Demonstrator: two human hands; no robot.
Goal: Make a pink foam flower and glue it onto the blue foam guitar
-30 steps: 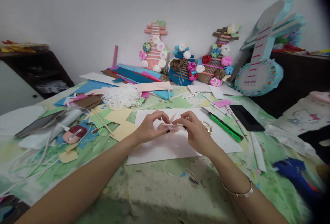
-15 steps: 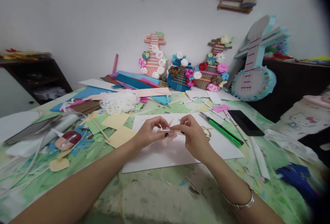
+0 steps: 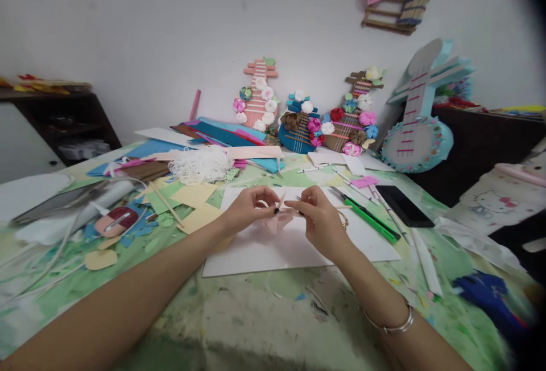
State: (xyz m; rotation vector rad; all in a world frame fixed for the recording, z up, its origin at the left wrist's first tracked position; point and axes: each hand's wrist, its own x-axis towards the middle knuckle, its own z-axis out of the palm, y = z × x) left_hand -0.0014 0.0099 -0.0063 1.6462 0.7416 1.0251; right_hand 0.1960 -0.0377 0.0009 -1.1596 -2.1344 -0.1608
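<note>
Over a white board [image 3: 264, 257], my left hand [image 3: 251, 209] pinches a small pale pink paper piece [image 3: 279, 220] between thumb and fingers. My right hand [image 3: 318, 217] is closed at the right side of the same paper, its fingertips around a thin stick whose pale end [image 3: 344, 207] sticks out to the right. Scissors lie partly behind my right hand, with a gold-coloured ring [image 3: 344, 220] showing. A green cutter [image 3: 375, 223] rests on the board's right part.
White shredded strands [image 3: 200, 165] and yellow paper [image 3: 198, 218] lie to the left. A black phone [image 3: 404, 206] is at the right. Flower-decorated instrument models [image 3: 298, 126] lean on the wall behind. A pink device [image 3: 115, 222] sits among scraps.
The view has shifted slightly. The thin stick that lay across between my hands no longer shows there, and the pink paper has turned, with its folds hanging below my fingers.
</note>
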